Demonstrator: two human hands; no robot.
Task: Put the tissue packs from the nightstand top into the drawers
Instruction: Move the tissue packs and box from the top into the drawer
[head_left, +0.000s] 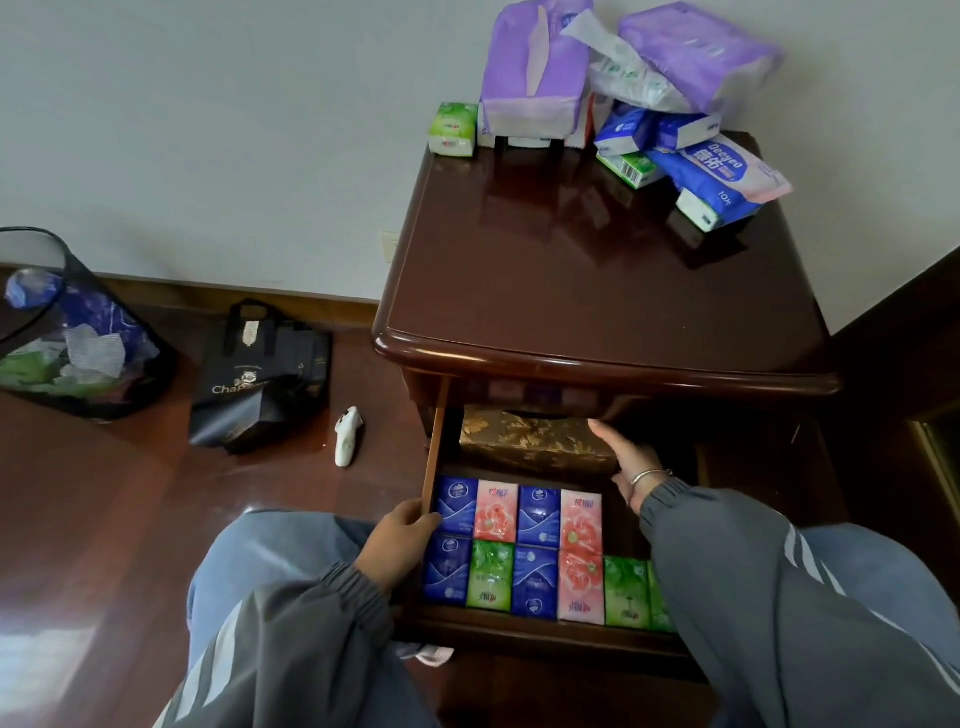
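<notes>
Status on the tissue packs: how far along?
Done: two rows of small packs lie in the open drawer. In hand: the left hand grips the drawer's side wall, and the right hand holds the end of the gold tissue box at the drawer's back. Left: purple packs, blue packs and a green pack sit on the nightstand top.

Left hand (402, 540) — low on my feed, knuckles up, fingers curled over the side wall of the drawer (434, 457) and gripping it. Left sleeve (311, 623) is grey and striped, with the cuff gathered at the wrist. Right hand (626, 460) — reached further forward, thumb straight and pointing up. The other fingers are mostly hidden, so I can't log their grip. Silver bangle (649, 475) at the wrist; right sleeve (727, 571) is the same grey.
</notes>
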